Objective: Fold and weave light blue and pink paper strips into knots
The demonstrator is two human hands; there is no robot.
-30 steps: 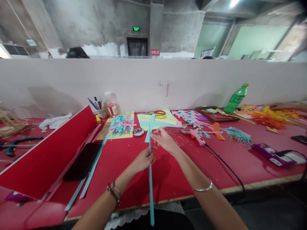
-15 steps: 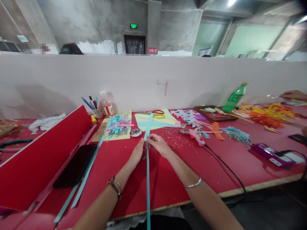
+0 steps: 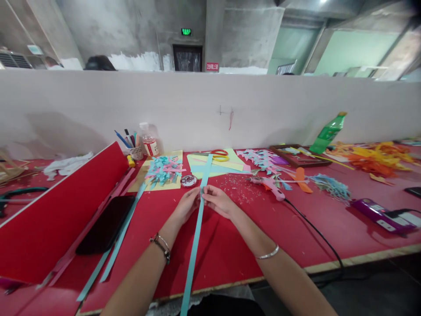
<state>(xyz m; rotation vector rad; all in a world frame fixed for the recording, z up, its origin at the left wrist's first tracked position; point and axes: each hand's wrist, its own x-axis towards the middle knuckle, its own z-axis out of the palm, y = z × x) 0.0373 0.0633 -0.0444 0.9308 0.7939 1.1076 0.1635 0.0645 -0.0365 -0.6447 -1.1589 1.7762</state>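
A long, flat, pale-blue paper strip (image 3: 194, 245) is pinched between the left hand (image 3: 189, 204) and the right hand (image 3: 219, 201), both curled nearly closed; its narrow near length is extended past the smooth red tabletop's (image 3: 233, 259) edge.

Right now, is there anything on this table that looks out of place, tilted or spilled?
Two things. Small pale scraps lie scattered on the red table, just left of the pink glue gun, like litter. The green bottle appears tilted to the right, though the wide lens may exaggerate this.
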